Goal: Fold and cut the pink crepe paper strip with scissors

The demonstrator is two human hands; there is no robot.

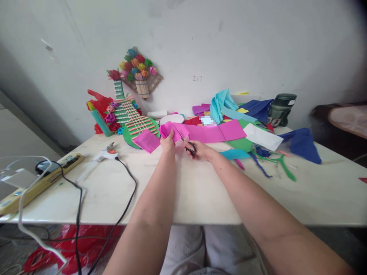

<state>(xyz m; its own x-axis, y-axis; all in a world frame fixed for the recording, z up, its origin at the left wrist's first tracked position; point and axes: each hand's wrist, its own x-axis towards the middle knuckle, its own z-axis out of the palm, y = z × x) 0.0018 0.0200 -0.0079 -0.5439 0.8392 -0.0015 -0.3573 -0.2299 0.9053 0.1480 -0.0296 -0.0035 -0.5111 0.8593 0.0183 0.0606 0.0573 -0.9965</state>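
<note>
My left hand [168, 140] is closed on a strip of pink crepe paper [204, 133], bunching it near its left part. The strip stretches to the right across the table. In my right hand [197, 150] is a pair of scissors [190, 148] with dark handles, fingers wrapped round the loops. The blades point up and left and lie against the pink paper, close beside my left hand. Whether they are apart is hard to make out. A folded pink piece [147, 141] rests to the left, over the edge of a green guitar-shaped craft [132, 124].
A glue gun [106, 153] and a yellow power strip [43, 183] with loose cables occupy the table's left. Blue cloth-like paper [302, 145], a white sheet [264, 136] and green scraps spread rightward. A dark bottle [281, 109] stands at the back right. Paper flowers [137, 67] lean on the wall.
</note>
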